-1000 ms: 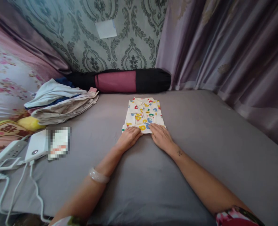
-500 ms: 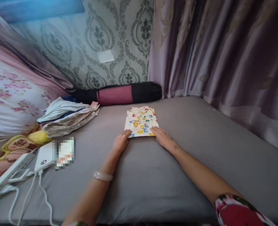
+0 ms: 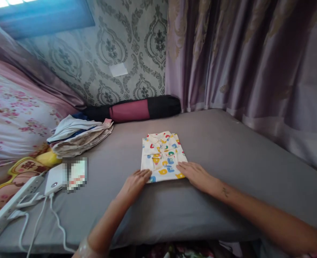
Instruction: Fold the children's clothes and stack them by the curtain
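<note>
A neatly folded white collared shirt [image 3: 165, 157], printed with red, blue, yellow and green shapes, lies on the grey bed with its collar at the far end. At its near left corner is my left hand [image 3: 138, 181], fingers over the fabric, holding that corner. My right hand [image 3: 198, 175] holds the near right corner the same way, with its fingertips on top of the cloth. Both thumbs are hard to make out.
A pile of folded clothes [image 3: 80, 136] sits to the left, near a white power bank [image 3: 54, 177] with cables and a power strip [image 3: 15, 204]. A black and maroon long bag [image 3: 130, 110] lies along the wall. Curtains [image 3: 228, 53] hang at the right.
The shirt has come nearer to me along the bed, with both hands at its near corners. My view has shifted slightly, showing the bed's front edge.
</note>
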Action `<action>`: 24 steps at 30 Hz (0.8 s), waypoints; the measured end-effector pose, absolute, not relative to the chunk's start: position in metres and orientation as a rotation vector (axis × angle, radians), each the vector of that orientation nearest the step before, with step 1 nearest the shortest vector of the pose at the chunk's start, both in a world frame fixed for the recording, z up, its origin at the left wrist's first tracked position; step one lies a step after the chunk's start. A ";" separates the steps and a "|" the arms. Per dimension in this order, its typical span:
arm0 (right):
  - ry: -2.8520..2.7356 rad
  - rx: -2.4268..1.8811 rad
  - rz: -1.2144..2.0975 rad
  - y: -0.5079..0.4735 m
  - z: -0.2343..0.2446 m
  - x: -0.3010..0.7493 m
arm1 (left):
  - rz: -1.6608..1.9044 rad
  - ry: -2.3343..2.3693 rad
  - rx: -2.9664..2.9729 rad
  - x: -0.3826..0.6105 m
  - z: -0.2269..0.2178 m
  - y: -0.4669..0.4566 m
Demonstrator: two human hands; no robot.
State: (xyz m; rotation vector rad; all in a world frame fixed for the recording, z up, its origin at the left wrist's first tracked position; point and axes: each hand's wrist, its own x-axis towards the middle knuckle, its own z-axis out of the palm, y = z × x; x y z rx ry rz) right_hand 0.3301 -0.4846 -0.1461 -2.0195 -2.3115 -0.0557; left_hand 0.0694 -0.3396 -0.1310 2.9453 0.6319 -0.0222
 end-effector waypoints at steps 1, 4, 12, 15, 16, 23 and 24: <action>-2.328 -1.994 -0.044 -0.495 -0.146 0.329 | -0.012 0.605 2.941 0.064 -0.131 -0.347; -2.355 -1.911 0.027 -0.513 -0.144 0.329 | -0.033 0.581 2.900 0.052 -0.130 -0.358; -2.205 -1.815 0.452 -0.502 -0.141 0.356 | 0.221 0.477 2.570 0.031 -0.144 -0.334; -2.078 -1.785 0.671 -0.493 -0.130 0.370 | 0.277 0.526 2.400 0.028 -0.145 -0.329; -2.024 -1.764 0.755 -0.489 -0.125 0.373 | 0.290 0.576 2.339 0.030 -0.143 -0.328; -1.497 -1.691 1.019 -0.436 -0.116 0.388 | 0.704 0.927 1.951 0.082 -0.127 -0.304; -1.406 -1.673 1.008 -0.427 -0.120 0.390 | 0.774 0.938 1.888 0.091 -0.128 -0.297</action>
